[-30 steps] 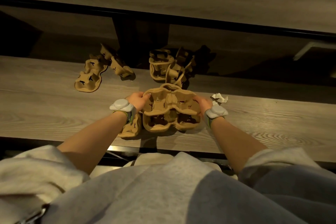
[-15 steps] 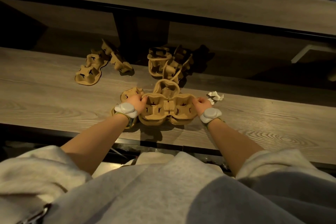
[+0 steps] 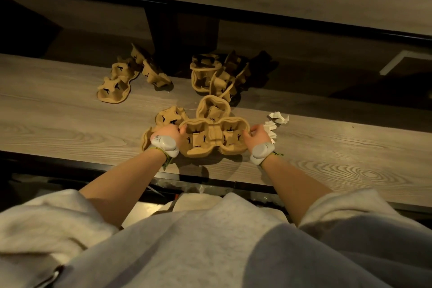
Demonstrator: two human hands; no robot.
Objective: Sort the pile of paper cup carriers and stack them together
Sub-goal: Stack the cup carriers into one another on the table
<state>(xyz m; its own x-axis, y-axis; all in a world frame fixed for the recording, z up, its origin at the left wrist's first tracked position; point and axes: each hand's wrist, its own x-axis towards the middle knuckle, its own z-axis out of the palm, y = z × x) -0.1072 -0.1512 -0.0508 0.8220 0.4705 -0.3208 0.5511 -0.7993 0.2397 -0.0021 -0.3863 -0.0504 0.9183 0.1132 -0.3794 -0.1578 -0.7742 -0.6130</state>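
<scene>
Head view, one frame. Wooden counter [image 3: 70, 124] runs across the picture; a person in a grey sweatshirt [image 3: 187, 241] leans over its near edge, forearms bare, a pale wrist device [image 3: 164, 145] on each arm.

Main item: brown pulp cup carrier [image 3: 214, 138], lying open side up on the counter near the front edge, its pockets showing dark slits. Left hand [image 3: 170, 132] grips its left rim, fingers curled over the edge. Right hand [image 3: 256, 134] holds the right rim, fingers curled at the edge (thumb position not readable).

Under and just left of the left hand: a second carrier [image 3: 169, 118], face up, partly covered by the hand and wrist; it touches the main carrier's left side.

Farther back, left: a two-pocket carrier piece [image 3: 114, 85] flat on the counter, with another carrier [image 3: 152, 71] tilted against its far end.

Farther back, centre: a loose pile of carriers [image 3: 217, 75], several standing on edge and leaning on one another at the counter's back edge (count not clear in the dim light). Its near edge lies just beside the main carrier's top pocket.

Just right of the right hand: crumpled white paper [image 3: 277, 119], touching or nearly touching the wrist.
</scene>
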